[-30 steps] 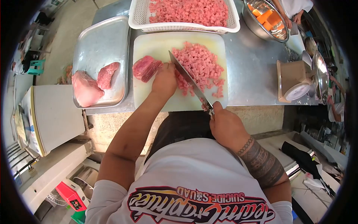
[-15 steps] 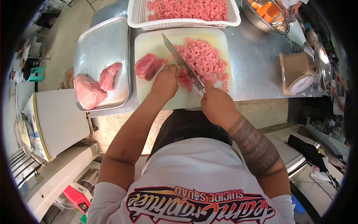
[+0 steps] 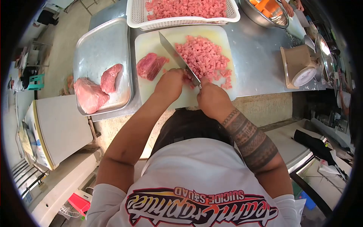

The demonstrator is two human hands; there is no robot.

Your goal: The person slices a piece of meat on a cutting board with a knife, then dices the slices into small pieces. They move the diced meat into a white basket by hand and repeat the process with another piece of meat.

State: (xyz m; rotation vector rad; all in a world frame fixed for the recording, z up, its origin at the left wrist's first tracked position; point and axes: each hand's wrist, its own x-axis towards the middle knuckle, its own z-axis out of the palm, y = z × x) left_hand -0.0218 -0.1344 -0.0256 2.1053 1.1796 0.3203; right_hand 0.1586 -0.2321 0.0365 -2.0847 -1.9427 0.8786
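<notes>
My right hand (image 3: 214, 97) grips the handle of a kitchen knife (image 3: 177, 57), its blade slanting up and left over the white cutting board (image 3: 147, 41). My left hand (image 3: 169, 84) is closed beside the blade, its curled fingers against a small portion of raw meat (image 3: 186, 78); the fingertips are partly hidden. Right of the knife lies a heap of diced meat (image 3: 204, 56). A larger uncut chunk of meat (image 3: 150, 66) rests on the board's left side, just beyond my left hand and apart from it.
Left of the board, a metal tray (image 3: 100, 41) holds two meat pieces (image 3: 90, 94). A white basket (image 3: 181, 23) of diced meat stands behind the board. To the right are a metal bowl (image 3: 257, 19) with orange chunks, a scale (image 3: 298, 68) and another person's hands (image 3: 289, 8).
My left hand has moved right, up to the knife blade. The knife and my right hand have shifted slightly left. The whole view has also shifted a little.
</notes>
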